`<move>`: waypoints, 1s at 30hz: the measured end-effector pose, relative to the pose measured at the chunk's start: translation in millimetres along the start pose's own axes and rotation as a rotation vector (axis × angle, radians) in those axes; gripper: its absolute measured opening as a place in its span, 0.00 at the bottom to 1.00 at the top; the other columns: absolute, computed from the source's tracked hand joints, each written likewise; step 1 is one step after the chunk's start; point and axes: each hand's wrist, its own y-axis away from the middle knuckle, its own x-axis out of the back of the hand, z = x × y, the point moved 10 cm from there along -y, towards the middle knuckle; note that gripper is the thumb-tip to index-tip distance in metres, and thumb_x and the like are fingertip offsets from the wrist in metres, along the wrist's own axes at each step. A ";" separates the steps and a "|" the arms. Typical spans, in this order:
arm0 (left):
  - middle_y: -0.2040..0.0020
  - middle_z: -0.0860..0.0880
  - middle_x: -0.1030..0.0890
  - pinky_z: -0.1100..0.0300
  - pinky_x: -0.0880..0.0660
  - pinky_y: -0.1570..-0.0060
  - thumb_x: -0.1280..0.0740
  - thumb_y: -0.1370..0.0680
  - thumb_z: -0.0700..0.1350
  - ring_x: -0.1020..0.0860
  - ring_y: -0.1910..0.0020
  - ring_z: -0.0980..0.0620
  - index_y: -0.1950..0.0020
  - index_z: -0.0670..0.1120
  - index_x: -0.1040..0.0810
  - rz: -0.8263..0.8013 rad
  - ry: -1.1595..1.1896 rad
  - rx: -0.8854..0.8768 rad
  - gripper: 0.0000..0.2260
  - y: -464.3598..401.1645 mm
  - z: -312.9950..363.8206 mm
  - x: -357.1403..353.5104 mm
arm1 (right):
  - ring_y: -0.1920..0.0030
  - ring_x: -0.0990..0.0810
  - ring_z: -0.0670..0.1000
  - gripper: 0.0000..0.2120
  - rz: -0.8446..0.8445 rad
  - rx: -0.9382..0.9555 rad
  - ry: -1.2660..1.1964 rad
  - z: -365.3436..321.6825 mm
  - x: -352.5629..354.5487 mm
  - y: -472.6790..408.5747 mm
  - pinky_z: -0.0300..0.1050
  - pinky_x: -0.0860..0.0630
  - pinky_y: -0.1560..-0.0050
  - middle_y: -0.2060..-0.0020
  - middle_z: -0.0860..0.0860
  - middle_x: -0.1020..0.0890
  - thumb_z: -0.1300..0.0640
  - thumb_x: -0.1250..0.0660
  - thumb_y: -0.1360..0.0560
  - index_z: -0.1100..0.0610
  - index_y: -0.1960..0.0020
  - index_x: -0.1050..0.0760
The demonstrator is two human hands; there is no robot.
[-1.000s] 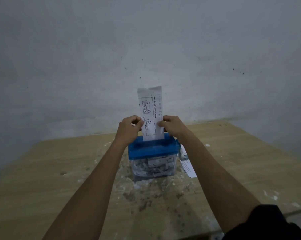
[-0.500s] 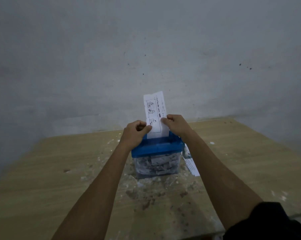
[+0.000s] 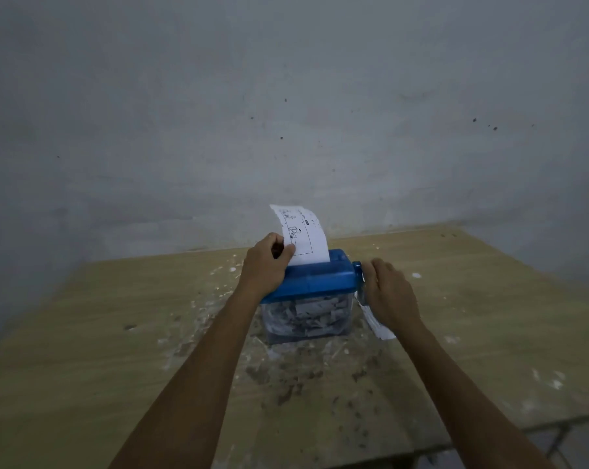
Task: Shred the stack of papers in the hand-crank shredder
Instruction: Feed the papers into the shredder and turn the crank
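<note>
Paper pinched by left hand above shredder; right hand loose, stained wooden table, grey wall.

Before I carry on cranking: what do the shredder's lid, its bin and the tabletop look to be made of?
Lid: blue plastic, probably moulded; uniform colour, rounded edges, soft sheen.
Bin: clear plastic, likely; the paper shreds show through its wall.
Tabletop: light wood or wood-look laminate, matte; faint grain lines, stained and flecked with white specks.

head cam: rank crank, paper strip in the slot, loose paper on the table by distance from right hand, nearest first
1. crank: at the right hand fingers, shredder's right end.
2. loose paper: just under the wrist, on the table.
3. paper strip: upright in the slot, pinched by the left hand.
</note>
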 end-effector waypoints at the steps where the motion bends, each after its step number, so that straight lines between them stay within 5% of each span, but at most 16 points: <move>1: 0.50 0.50 0.20 0.66 0.33 0.64 0.36 0.17 0.49 0.25 0.56 0.53 0.50 0.46 0.26 0.001 -0.012 0.001 0.07 0.3 0.3 0.1 | 0.62 0.27 0.50 0.21 -0.033 0.038 0.048 3.4 -7.3 10.1 0.51 0.25 0.59 0.62 0.46 0.26 0.42 0.58 0.19 0.49 0.55 0.31; 7: 0.52 0.47 0.22 0.59 0.33 0.62 0.36 0.17 0.50 0.26 0.56 0.49 0.50 0.45 0.27 0.011 -0.062 -0.019 0.09 2.2 -0.3 -1.1 | 0.65 0.29 0.48 0.23 -0.105 0.226 0.124 -5.1 -11.2 34.6 0.47 0.28 0.63 0.64 0.47 0.27 0.42 0.58 0.19 0.52 0.56 0.30; 12: 0.56 0.48 0.23 0.58 0.31 0.62 0.36 0.18 0.51 0.26 0.58 0.49 0.51 0.44 0.27 -0.014 -0.083 -0.037 0.10 0.8 1.8 -2.8 | 0.73 0.29 0.51 0.29 -0.242 0.126 0.157 -7.0 -7.6 22.7 0.52 0.24 0.69 0.72 0.48 0.30 0.40 0.63 0.20 0.55 0.57 0.29; 14: 0.55 0.49 0.22 0.59 0.30 0.62 0.35 0.18 0.51 0.25 0.58 0.50 0.50 0.45 0.26 -0.021 -0.087 -0.050 0.10 0.3 2.2 -3.5 | 0.71 0.28 0.53 0.22 -0.354 0.134 0.209 -17.4 -1.1 12.4 0.53 0.22 0.66 0.70 0.52 0.26 0.48 0.57 0.17 0.60 0.52 0.30; 19: 0.53 0.51 0.21 0.60 0.26 0.57 0.32 0.20 0.51 0.24 0.56 0.52 0.48 0.46 0.25 -0.035 -0.068 -0.076 0.09 0.0 1.5 -6.6 | 0.74 0.37 0.48 0.16 -0.646 -0.144 0.053 -26.1 22.8 -16.7 0.39 0.36 0.73 0.68 0.52 0.30 0.53 0.50 0.17 0.59 0.54 0.29; 21: 0.52 0.50 0.20 0.57 0.25 0.54 0.31 0.20 0.51 0.23 0.54 0.51 0.48 0.46 0.25 -0.029 -0.056 -0.075 0.10 -1.6 1.2 -6.9 | 0.70 0.31 0.48 0.18 -0.548 -0.082 0.167 -32.2 30.8 -24.5 0.42 0.30 0.65 0.65 0.53 0.27 0.50 0.51 0.16 0.60 0.47 0.27; 22: 0.52 0.50 0.20 0.57 0.25 0.54 0.31 0.21 0.51 0.23 0.54 0.50 0.48 0.45 0.25 -0.026 -0.050 -0.076 0.10 -2.0 0.5 -7.2 | 0.69 0.29 0.50 0.22 -0.460 -0.015 0.249 -33.5 34.6 -27.3 0.43 0.28 0.63 0.66 0.53 0.26 0.46 0.51 0.16 0.60 0.52 0.25; 25: 0.52 0.51 0.20 0.57 0.24 0.54 0.30 0.21 0.51 0.22 0.53 0.50 0.48 0.46 0.25 -0.030 -0.047 -0.078 0.10 -2.4 -1.6 -8.7 | 0.75 0.30 0.49 0.33 -0.131 0.135 0.353 -38.1 54.4 -21.1 0.40 0.37 0.72 0.77 0.50 0.29 0.36 0.55 0.20 0.56 0.72 0.30; 30: 0.46 0.52 0.21 0.58 0.27 0.59 0.30 0.23 0.59 0.23 0.51 0.50 0.41 0.49 0.25 -0.134 -0.132 -0.086 0.17 -1.6 0.3 -14.2 | 0.80 0.33 0.50 0.31 0.044 0.323 0.444 -49.2 56.6 -11.9 0.37 0.39 0.74 0.81 0.48 0.33 0.40 0.57 0.20 0.55 0.74 0.34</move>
